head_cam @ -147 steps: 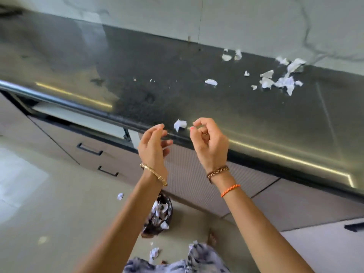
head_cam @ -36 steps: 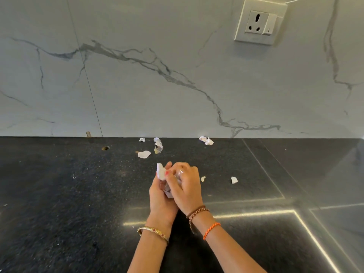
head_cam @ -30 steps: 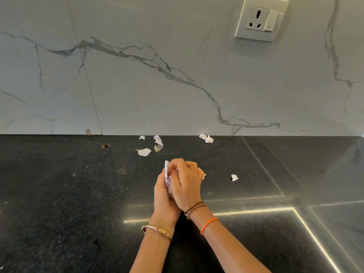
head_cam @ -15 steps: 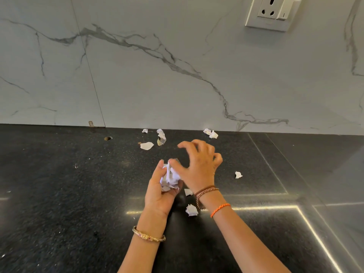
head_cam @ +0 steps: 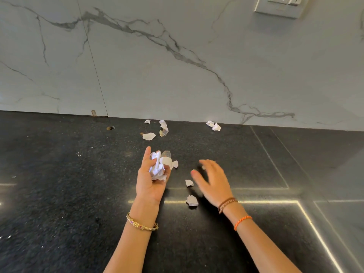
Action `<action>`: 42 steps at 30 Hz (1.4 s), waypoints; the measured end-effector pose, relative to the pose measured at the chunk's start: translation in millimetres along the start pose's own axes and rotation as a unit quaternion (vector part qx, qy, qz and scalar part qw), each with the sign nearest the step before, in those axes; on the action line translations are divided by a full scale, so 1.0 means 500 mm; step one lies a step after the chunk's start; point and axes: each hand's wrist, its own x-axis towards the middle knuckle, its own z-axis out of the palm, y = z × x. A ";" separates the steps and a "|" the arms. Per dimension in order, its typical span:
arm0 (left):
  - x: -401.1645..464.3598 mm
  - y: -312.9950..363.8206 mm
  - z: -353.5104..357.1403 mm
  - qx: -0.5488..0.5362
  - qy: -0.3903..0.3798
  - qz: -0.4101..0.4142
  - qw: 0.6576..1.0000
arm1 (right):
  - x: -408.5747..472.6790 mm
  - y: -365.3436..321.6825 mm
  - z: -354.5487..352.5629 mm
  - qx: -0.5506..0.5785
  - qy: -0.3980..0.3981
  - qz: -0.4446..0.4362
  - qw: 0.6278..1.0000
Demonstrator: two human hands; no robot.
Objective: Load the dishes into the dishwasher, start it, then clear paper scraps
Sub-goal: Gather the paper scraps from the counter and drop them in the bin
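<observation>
My left hand is cupped palm-up over the black countertop and holds a bunch of crumpled white paper scraps. My right hand hovers to its right, fingers spread, holding nothing. Two loose scraps lie between the hands, one by my right fingertips and one nearer the wrist. More scraps sit by the wall: a flat one, a curled one, a tiny one and a pair further right.
A white marble backsplash rises behind the counter, with a wall socket at the top right. A small hole marks the counter at the back left. Bright light strips reflect on the polished surface.
My hands were pressed together around the scraps; now they have parted. The right hand has swung out to the right, and two scraps have dropped onto the counter between them.
</observation>
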 end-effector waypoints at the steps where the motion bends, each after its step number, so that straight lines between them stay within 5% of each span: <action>1: -0.002 0.001 0.001 -0.005 0.002 0.001 1.000 | -0.021 -0.015 0.006 -0.001 -0.029 -0.026 0.999; 6: 0.006 0.017 -0.010 -0.029 0.012 0.024 0.999 | -0.061 -0.047 0.045 -0.120 -0.099 -0.110 0.982; 11: 0.017 0.032 -0.016 -0.017 0.016 0.048 0.999 | 0.016 -0.067 0.083 -0.110 -0.057 -0.084 0.989; 16: 0.020 0.038 -0.017 0.017 0.009 0.041 0.999 | 0.135 -0.095 0.101 -0.196 0.055 -0.175 0.963; 21: 0.017 0.042 -0.017 -0.002 0.020 0.037 0.999 | 0.149 -0.089 0.068 -0.230 -0.010 -0.065 0.971; 24: 0.016 0.042 -0.016 -0.037 0.012 0.022 0.999 | 0.130 -0.087 0.062 -0.188 -0.010 -0.025 0.982; 27: 0.019 0.030 -0.018 -0.063 0.014 -0.005 0.998 | 0.117 -0.093 0.052 0.032 0.039 0.037 0.998; 29: 0.019 0.021 -0.018 -0.090 0.005 -0.034 0.995 | 0.109 -0.114 0.036 0.330 0.095 0.145 0.928; 31: 0.012 0.008 -0.015 -0.116 -0.028 -0.053 0.991 | 0.105 -0.152 0.011 0.577 0.053 0.239 0.780; 33: 0.007 -0.010 -0.021 -0.074 -0.049 -0.031 0.996 | 0.105 -0.197 -0.009 0.669 0.029 0.241 0.702; 35: -0.002 -0.023 -0.011 -0.035 -0.046 -0.016 0.998 | 0.102 -0.230 -0.012 0.646 0.075 0.177 0.738; 38: -0.016 -0.030 0.001 -0.067 -0.077 -0.083 0.991 | 0.086 -0.243 0.016 0.438 0.159 -0.001 0.885; 42: -0.002 -0.044 -0.020 -0.065 -0.066 -0.086 0.992 | 0.076 -0.223 0.055 0.208 0.141 -0.106 0.962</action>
